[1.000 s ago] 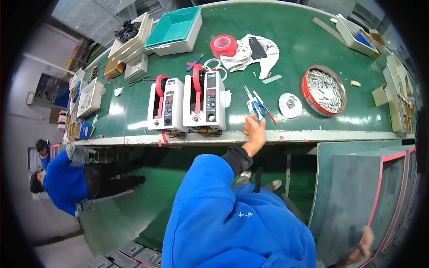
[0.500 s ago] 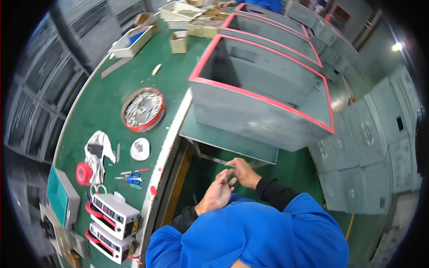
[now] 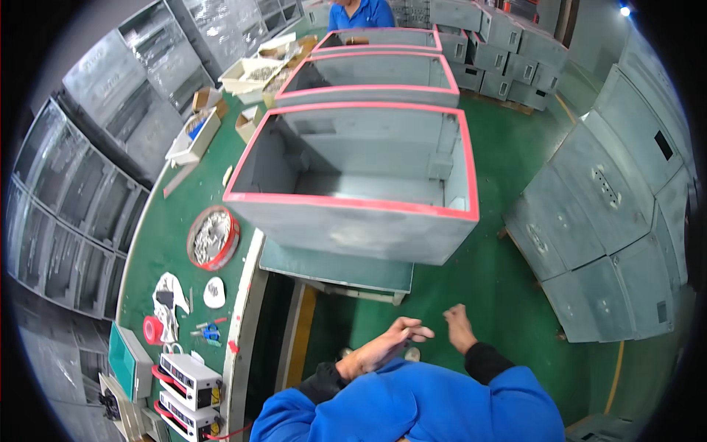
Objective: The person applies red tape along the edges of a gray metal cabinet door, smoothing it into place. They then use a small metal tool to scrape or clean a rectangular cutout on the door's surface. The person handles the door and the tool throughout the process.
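My left hand (image 3: 387, 346) is in front of my body, fingers pointing right and slightly apart, with nothing visible in them. To its right, my right hand (image 3: 460, 331) is raised over the floor, fingers loosely bent and a little apart; no object shows in it. The hands do not touch each other. Ahead of them stands a grey metal box (image 3: 346, 228) with an open top and a pink-red edging (image 3: 346, 200) around its rim. It rests on a green-topped stand (image 3: 339, 267). Neither hand touches it.
Two similar boxes (image 3: 368, 92) stand behind, near a person in blue (image 3: 361, 15). On the green bench (image 3: 166, 228) at left are a red-rimmed dish (image 3: 233, 247) of small metal parts, scissors (image 3: 209, 333), red tape (image 3: 152, 331) and power units (image 3: 190, 380). Grey cabinets (image 3: 589, 243) stand at right.
My hands were close together and have come apart, the right one moving rightward. The view has turned, so the boxes now appear more squarely ahead.
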A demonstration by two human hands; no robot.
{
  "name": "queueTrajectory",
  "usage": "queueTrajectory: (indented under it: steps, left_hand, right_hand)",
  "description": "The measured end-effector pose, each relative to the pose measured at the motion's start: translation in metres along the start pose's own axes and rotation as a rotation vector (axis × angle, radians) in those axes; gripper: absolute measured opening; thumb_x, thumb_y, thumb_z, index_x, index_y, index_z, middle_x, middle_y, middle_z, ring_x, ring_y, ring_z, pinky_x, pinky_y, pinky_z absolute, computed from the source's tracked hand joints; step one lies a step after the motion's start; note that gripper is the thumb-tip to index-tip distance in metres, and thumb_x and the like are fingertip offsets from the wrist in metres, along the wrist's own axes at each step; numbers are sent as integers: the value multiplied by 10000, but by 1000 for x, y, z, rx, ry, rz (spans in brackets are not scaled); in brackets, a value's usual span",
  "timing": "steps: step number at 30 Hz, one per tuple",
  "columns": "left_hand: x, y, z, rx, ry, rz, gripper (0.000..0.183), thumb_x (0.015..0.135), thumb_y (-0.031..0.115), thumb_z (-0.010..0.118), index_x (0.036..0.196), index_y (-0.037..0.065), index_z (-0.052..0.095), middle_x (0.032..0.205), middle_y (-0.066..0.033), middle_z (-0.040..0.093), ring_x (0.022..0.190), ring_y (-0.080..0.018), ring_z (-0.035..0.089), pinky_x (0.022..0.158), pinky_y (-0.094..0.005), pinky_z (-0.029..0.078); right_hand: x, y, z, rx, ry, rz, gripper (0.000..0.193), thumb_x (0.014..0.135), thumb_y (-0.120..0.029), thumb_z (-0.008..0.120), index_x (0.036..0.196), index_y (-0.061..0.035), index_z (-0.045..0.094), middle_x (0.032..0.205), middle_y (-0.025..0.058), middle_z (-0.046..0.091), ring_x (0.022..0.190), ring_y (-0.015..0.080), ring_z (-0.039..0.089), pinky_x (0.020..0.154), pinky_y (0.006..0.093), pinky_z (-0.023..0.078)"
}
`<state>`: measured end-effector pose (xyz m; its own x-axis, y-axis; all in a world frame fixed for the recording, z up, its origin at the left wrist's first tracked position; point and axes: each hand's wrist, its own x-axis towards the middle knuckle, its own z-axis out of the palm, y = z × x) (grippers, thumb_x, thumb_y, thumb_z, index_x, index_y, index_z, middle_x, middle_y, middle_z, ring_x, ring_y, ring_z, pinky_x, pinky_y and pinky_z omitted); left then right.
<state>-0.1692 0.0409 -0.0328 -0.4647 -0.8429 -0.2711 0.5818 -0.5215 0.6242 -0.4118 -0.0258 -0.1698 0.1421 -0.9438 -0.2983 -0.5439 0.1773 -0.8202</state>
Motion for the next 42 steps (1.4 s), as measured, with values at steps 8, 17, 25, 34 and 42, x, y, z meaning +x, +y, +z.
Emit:
queueTrajectory:
  steps: [8,17,25,34,42]
  left_hand:
    - [2,44,-123,-207,1089,296,484,943,390,380,1188,-1,525,943,-5,595,896,-127,464,953,-368,254]
    - [57,162,-159,-1,1339,815,592,983,309,374,1417,51,65,1463,-151,151,1342,-287,194,1127,-420,117]
    - [100,173,-179,-251,1356,1047,266,931,266,492,1106,80,414,1005,-69,473,962,-192,466,914,-372,401]
    - [82,142,-169,-153,2383,756,439,894,340,539,1201,35,460,1211,-243,475,1062,-318,547,873,-456,479]
    - [43,83,-66,-82,2874,597,390,917,369,470,1224,132,429,1212,-189,501,1140,-326,476,927,-477,370]
  right_hand:
    - [14,14,-22,628,237,78,212,969,-252,353,1004,-44,379,1004,132,540,944,237,550,887,369,407]
    - [74,-117,-43,179,361,-428,326,998,-210,248,1092,31,446,1050,140,468,1099,262,470,960,347,358]
    - [121,-94,-36,646,145,-16,188,937,-113,406,1104,-26,408,1098,175,521,1059,191,488,950,346,369]
    - [193,-13,-147,705,-165,-340,201,938,-189,455,1053,-42,379,1172,180,546,1050,227,542,979,399,381]
    - [322,-38,-275,593,-175,-317,222,977,-265,342,988,-46,381,1035,182,557,900,236,562,861,363,426]
